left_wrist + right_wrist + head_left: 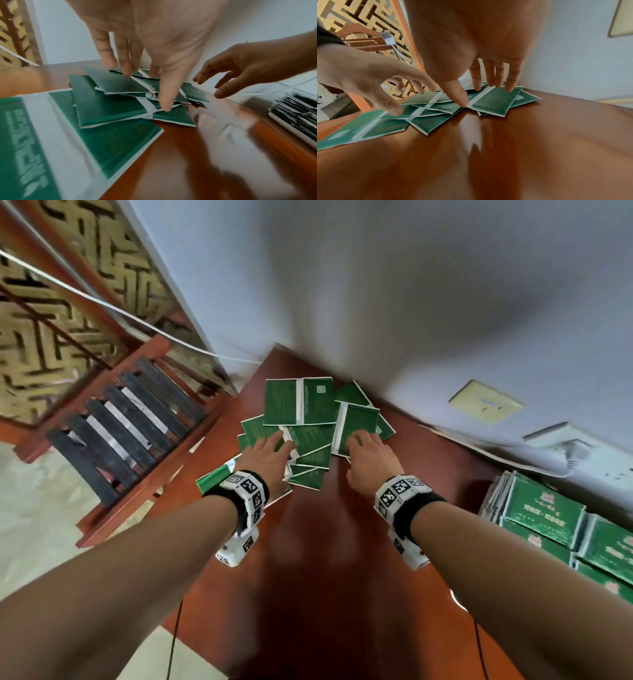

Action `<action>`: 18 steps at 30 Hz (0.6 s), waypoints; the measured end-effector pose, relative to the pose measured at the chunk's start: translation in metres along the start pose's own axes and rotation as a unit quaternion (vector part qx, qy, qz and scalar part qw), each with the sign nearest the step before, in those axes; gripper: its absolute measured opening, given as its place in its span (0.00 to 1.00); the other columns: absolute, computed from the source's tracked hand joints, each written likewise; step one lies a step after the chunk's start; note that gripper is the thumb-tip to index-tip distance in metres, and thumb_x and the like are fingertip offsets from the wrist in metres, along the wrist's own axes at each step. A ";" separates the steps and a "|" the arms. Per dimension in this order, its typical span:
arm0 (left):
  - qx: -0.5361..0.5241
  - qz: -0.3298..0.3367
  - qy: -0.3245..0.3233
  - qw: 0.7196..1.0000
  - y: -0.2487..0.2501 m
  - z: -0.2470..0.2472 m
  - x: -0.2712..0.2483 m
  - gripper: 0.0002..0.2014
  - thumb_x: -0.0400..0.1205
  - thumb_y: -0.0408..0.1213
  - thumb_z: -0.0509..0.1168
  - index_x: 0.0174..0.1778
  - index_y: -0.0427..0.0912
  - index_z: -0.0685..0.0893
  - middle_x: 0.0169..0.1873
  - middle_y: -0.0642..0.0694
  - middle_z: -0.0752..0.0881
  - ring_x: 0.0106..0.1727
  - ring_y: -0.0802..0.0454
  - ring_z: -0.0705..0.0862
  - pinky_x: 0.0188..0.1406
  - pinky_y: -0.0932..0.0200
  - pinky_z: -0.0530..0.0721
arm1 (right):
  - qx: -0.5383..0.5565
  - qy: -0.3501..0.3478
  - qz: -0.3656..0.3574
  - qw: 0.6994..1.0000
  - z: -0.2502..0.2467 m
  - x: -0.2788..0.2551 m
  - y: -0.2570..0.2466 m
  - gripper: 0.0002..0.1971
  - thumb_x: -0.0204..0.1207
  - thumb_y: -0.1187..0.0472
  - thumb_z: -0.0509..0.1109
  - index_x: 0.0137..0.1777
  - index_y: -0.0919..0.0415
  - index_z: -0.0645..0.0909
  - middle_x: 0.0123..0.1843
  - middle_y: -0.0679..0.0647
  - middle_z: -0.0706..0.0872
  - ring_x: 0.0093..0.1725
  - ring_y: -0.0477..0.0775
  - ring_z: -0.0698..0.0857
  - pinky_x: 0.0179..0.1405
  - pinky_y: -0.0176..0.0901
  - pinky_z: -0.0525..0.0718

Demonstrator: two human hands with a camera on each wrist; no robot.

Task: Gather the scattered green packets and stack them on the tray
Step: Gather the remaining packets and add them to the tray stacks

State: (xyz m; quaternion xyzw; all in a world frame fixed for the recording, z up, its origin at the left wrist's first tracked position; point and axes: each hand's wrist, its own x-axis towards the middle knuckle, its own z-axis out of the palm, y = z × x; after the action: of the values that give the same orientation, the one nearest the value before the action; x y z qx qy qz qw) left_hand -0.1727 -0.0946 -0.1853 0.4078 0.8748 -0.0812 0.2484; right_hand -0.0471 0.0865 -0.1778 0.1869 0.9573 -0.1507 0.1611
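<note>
Several green packets with white edges lie overlapping on the red-brown table, close to the wall. My left hand reaches over the left side of the pile, fingers straight, thumb tip touching a packet's white seam. My right hand is over the right side, and its straight fingertips rest on one flat packet. Neither hand grips anything. At the right, a white tray holds more green packets packed together.
A large green packet lies under my left wrist at the table's left edge. Left of the table are a wooden seat with dark slats and a lattice screen. The wall, with a beige plate, runs right behind the pile.
</note>
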 end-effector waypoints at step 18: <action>0.056 0.041 0.032 0.997 0.016 -0.018 0.070 0.52 0.73 0.51 0.79 0.86 0.48 0.52 0.78 0.41 0.72 0.75 0.39 0.71 0.72 0.45 0.70 | -0.079 -0.040 0.001 0.996 0.016 0.019 0.028 0.41 0.73 0.60 0.70 0.85 0.57 0.56 0.76 0.56 0.73 0.65 0.63 0.79 0.63 0.54 0.77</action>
State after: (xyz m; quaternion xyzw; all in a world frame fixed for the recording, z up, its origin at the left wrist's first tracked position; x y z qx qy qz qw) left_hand -0.2052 -0.0304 -0.2043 0.4587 0.8592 -0.1064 0.2002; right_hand -0.0486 0.1116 -0.2051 0.1684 0.9588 -0.0816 0.2136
